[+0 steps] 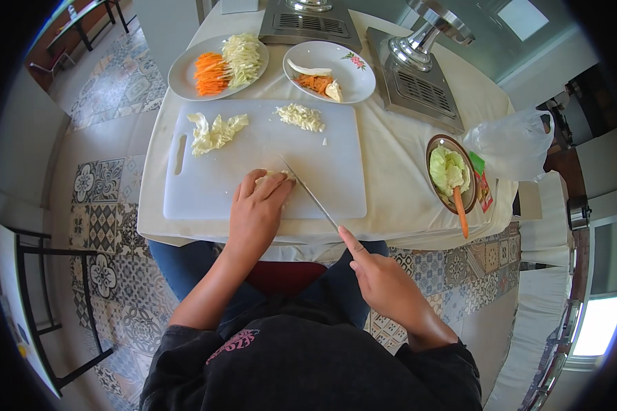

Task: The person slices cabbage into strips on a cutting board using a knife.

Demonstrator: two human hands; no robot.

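My right hand [384, 277] grips a knife [313, 196], its index finger stretched along the spine. The blade slants across the white cutting board [206, 188], its tip up and to the left. Beside the blade, my left hand [255, 209] presses curled fingers on a small piece of pale cabbage [288, 176], mostly hidden under them. Crumpled cabbage leaves [216, 133] lie at the board's upper left. A small heap of chopped cabbage [300, 117] sits at its upper right, with a few loose bits near it.
Behind the board stand a plate of shredded carrot and cabbage [179, 82] and a flowered plate of scraps [358, 81]. Metal stoves [418, 89] are at the back. To the right are a brown-rimmed bowl [432, 171] with cabbage and a carrot, a packet [485, 192] and a plastic bag [511, 144].
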